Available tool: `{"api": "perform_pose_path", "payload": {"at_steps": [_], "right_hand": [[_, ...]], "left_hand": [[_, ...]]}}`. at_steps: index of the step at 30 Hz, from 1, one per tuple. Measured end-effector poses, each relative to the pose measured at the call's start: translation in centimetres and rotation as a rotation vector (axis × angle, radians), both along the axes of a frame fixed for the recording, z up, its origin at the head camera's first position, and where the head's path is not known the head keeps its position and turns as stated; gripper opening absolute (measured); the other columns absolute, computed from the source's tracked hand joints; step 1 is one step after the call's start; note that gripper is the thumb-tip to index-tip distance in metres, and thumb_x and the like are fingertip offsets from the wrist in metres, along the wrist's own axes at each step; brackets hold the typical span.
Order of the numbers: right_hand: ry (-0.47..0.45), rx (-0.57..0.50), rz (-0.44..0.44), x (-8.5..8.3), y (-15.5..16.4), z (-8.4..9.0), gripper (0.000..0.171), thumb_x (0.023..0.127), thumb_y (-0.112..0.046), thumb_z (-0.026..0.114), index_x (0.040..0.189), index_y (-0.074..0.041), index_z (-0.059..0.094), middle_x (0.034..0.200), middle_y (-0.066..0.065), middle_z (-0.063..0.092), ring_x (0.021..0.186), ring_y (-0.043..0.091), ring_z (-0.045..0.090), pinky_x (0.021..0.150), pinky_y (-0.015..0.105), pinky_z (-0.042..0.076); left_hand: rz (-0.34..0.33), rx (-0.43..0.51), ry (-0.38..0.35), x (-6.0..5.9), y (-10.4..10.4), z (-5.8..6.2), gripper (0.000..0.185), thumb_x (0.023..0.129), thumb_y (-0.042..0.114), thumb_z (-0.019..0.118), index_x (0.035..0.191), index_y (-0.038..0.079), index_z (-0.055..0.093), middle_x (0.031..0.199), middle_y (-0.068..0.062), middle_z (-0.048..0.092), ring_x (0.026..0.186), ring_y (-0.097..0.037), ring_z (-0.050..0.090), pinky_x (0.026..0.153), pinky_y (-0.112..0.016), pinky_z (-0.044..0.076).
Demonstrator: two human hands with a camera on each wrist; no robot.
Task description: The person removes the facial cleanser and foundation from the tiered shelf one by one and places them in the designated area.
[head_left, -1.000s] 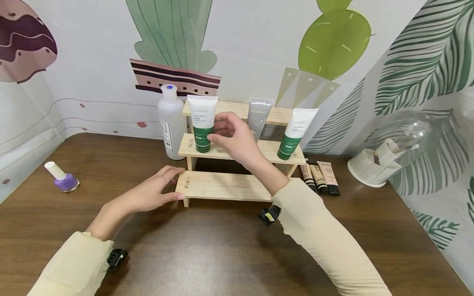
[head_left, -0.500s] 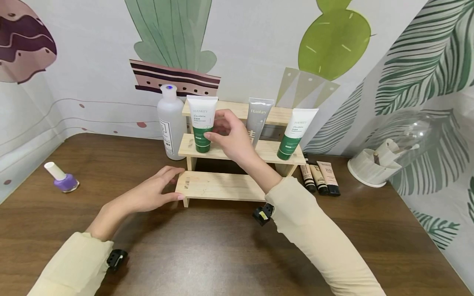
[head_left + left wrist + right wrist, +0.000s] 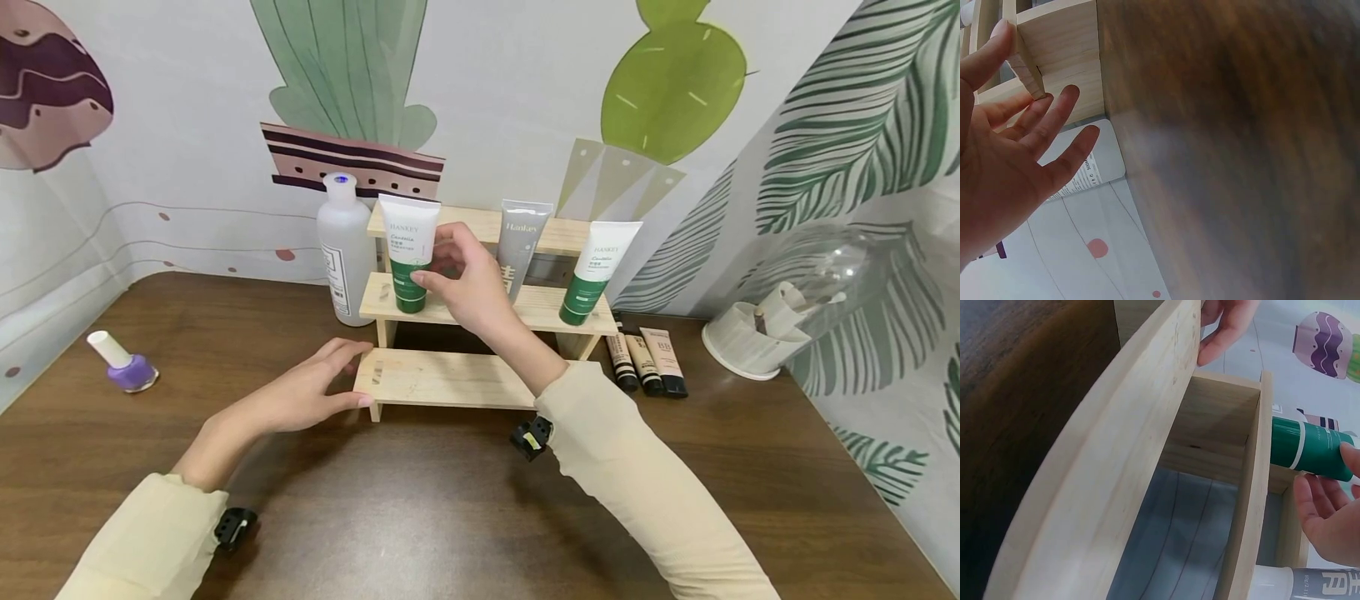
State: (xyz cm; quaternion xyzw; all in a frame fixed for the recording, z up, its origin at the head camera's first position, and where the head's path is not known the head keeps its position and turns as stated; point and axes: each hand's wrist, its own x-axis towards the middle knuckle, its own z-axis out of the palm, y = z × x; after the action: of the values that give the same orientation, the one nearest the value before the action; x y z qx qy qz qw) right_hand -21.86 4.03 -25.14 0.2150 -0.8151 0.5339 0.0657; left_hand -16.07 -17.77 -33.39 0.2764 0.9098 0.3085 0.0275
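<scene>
A white and green squeeze tube [image 3: 408, 250] stands cap down at the left end of the middle step of a wooden three-tier stand [image 3: 450, 379]. My right hand [image 3: 472, 279] pinches its lower part, thumb in front and fingers at its right side; the right wrist view shows the green cap end [image 3: 1310, 447] against the step. With thumb and index finger, my left hand [image 3: 315, 387] holds the left end of the lowest step, its other fingers spread in the left wrist view. On the middle step are also a grey tube [image 3: 522, 246] and another green-white tube [image 3: 598, 271].
Behind the stand's left end is a translucent bottle [image 3: 345, 250]. A purple nail polish bottle [image 3: 133, 372] stands at the left. Small beige tubes [image 3: 660, 358] lie to the right, by a white holder [image 3: 750, 342] under a clear dome. A patterned wall covering [image 3: 495, 108] closes the back.
My right hand and forearm have shifted slightly left, and the fingers sit closer to the tube. The left hand keeps its place on the lowest step.
</scene>
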Motion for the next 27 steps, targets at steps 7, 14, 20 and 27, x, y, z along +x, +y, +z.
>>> {"api": "perform_pose_path", "payload": {"at_steps": [7,14,20,27], "right_hand": [[0.012,0.002,0.004,0.3,0.1,-0.2,0.036,0.081,-0.006,0.069,0.111,-0.008,0.049,0.097,0.007,0.064,0.087,0.016,0.058,0.08,0.029,0.044],[0.019,-0.007,0.024,0.8,0.5,-0.2,0.039,0.08,-0.004,0.069,0.113,-0.008,0.048,0.096,0.007,0.064,0.086,0.016,0.059,0.079,0.032,0.045],[0.056,-0.011,0.091,1.5,0.9,0.0,0.039,0.079,-0.001,0.069,0.113,-0.005,0.048,0.094,0.01,0.064,0.083,0.017,0.059,0.079,0.036,0.045],[0.018,-0.001,0.154,2.3,1.7,0.2,0.04,0.08,0.001,0.067,0.115,-0.005,0.048,0.096,0.01,0.064,0.084,0.017,0.058,0.076,0.036,0.048]], "left_hand": [[-0.003,-0.003,-0.001,0.1,0.0,0.1,0.059,0.085,0.02,0.066,0.13,-0.005,0.039,0.122,-0.017,0.042,0.102,-0.029,0.051,0.084,-0.044,0.043],[-0.003,0.001,0.001,0.2,0.0,0.1,0.059,0.085,0.02,0.066,0.13,-0.006,0.039,0.123,-0.017,0.042,0.102,-0.029,0.051,0.084,-0.045,0.043],[-0.002,0.002,0.003,0.2,0.0,0.1,0.058,0.085,0.02,0.066,0.13,-0.005,0.039,0.123,-0.017,0.042,0.102,-0.03,0.051,0.084,-0.045,0.043],[-0.001,0.0,0.011,0.1,0.0,0.0,0.057,0.085,0.02,0.066,0.129,-0.005,0.04,0.123,-0.018,0.042,0.102,-0.03,0.052,0.084,-0.045,0.043]]}}
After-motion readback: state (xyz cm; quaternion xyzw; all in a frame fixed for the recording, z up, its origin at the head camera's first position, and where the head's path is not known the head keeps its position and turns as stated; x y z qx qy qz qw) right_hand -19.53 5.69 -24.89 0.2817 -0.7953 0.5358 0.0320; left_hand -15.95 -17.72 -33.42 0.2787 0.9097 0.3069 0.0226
